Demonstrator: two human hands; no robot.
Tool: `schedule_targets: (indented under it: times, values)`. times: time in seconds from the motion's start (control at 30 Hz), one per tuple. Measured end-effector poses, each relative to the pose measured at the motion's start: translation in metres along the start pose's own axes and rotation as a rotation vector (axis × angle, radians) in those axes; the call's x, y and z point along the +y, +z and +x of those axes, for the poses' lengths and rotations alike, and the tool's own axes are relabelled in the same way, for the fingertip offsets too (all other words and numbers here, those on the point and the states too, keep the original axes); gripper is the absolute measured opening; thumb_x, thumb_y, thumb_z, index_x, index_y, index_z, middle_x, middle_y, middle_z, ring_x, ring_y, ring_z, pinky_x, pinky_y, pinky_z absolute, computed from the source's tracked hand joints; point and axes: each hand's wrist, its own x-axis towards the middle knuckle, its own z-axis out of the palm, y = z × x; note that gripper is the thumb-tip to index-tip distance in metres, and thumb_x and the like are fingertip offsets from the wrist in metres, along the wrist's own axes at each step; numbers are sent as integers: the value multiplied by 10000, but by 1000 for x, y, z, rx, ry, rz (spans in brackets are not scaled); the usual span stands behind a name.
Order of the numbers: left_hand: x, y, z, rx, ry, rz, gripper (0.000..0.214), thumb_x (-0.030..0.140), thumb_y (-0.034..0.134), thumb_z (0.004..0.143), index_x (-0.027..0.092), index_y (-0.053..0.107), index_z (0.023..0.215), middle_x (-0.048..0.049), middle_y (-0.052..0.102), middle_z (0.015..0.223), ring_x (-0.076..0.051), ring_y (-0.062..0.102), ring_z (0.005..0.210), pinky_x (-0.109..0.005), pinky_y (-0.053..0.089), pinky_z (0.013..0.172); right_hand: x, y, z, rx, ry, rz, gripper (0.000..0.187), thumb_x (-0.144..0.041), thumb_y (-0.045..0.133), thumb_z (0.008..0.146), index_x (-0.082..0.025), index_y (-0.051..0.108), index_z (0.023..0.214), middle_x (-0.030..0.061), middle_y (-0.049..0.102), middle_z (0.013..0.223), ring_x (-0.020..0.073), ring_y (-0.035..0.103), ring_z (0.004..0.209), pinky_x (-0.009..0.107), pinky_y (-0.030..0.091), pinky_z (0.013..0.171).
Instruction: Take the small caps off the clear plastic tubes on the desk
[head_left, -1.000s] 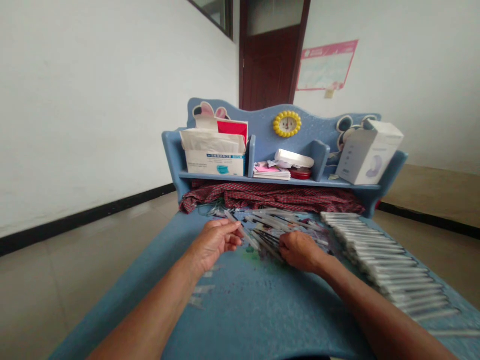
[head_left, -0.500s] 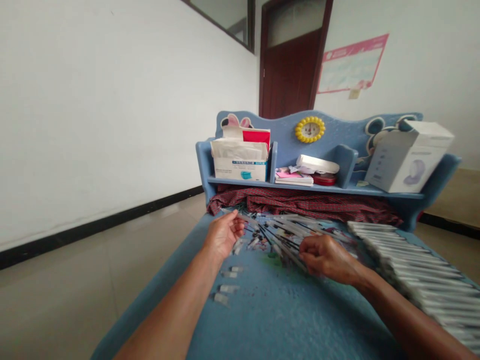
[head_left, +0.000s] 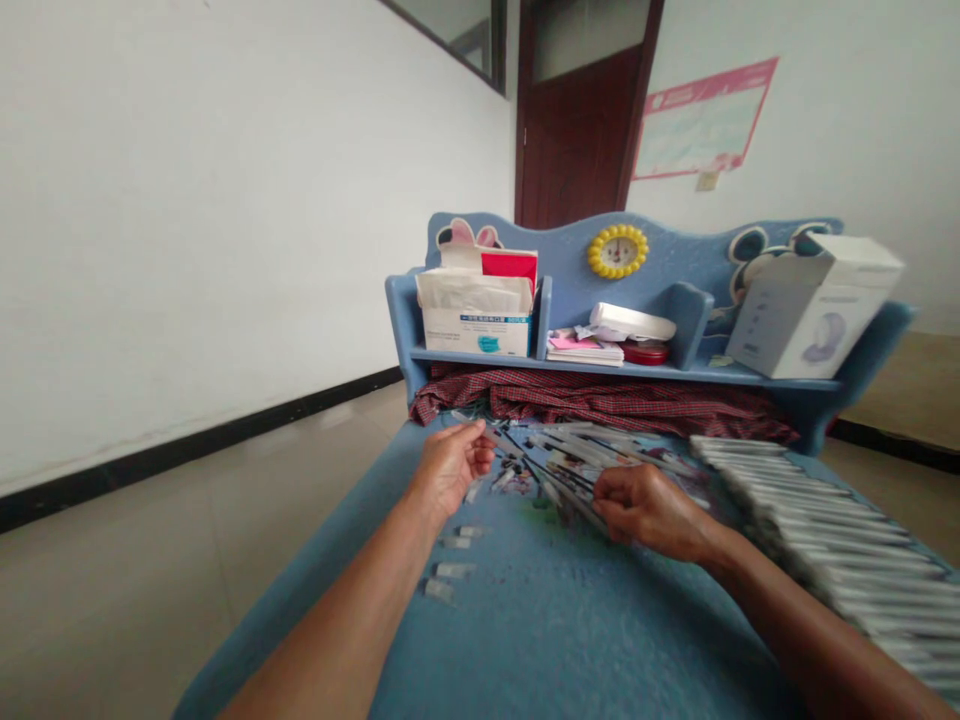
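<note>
My left hand (head_left: 454,465) is closed in a pinch at the left edge of a loose pile of pen parts. A thin clear pen barrel (head_left: 504,447) extends from its fingertips toward the pile. My right hand (head_left: 645,512) is closed at the pile's right side, its knuckles hiding most of the grip. Thin black pen refills (head_left: 559,475) run up to its fingers, and it appears to hold one. Clear barrels (head_left: 581,447) lie crossed behind the hands. Several short clear caps (head_left: 455,571) rest in front of my left hand.
Rows of assembled-looking pens (head_left: 832,540) lie at the right of the blue table (head_left: 570,640). A checked cloth (head_left: 600,398) is bunched beneath the back shelf. On that shelf stand a mask box (head_left: 476,333), papers (head_left: 585,350) and a white carton (head_left: 787,315).
The view has tilted slightly, shifting everything a little upward. Both hands keep nearly the same places and stay closed; the left has edged slightly right.
</note>
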Motion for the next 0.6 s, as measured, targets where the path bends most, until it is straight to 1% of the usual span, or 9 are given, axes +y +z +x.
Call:
schedule_targets:
  times: [0.13,0.2,0.33,0.43,0.5,0.6]
  values:
    - [-2,3,-2,-34,6,32,82,162,593,709,108,539,677,-7,580,521,-74,505,382,-169,394,361,-2,-1,0,71,-68,-134,145,-207,441,745,-147,523,641,-37,495,500,64,400,446,175,269,421]
    - [-5,6,-3,-81,-19,39,85,170,596,712,106,551,679,-16,592,537,-75,515,391,-170,402,369,-4,0,0,114,-99,-161,154,-204,432,759,-147,537,662,-34,504,515,65,412,460,177,286,441]
    - [-11,15,-11,-221,-121,35,84,166,597,719,94,578,682,-47,622,586,-74,531,418,-173,424,391,-5,7,1,170,-172,-106,178,-262,445,792,-157,544,688,-31,519,541,69,442,485,178,328,484]
    - [-15,22,-19,-310,-205,28,100,175,610,715,84,596,675,-58,632,611,-74,536,435,-174,437,400,-3,13,1,248,-185,-74,224,-352,489,788,-158,552,694,-32,504,527,72,436,484,179,327,482]
    - [-16,25,-22,-339,-241,18,114,184,608,720,81,604,672,-56,632,612,-74,537,436,-176,443,401,-1,15,1,289,-177,-57,278,-413,504,777,-156,555,685,-31,493,519,73,424,481,181,321,473]
    - [-15,25,-22,-319,-256,-17,115,182,591,735,82,610,681,-48,632,602,-66,530,423,-169,441,397,1,14,2,267,-173,20,345,-469,485,777,-149,546,665,-26,483,507,76,426,471,182,323,461]
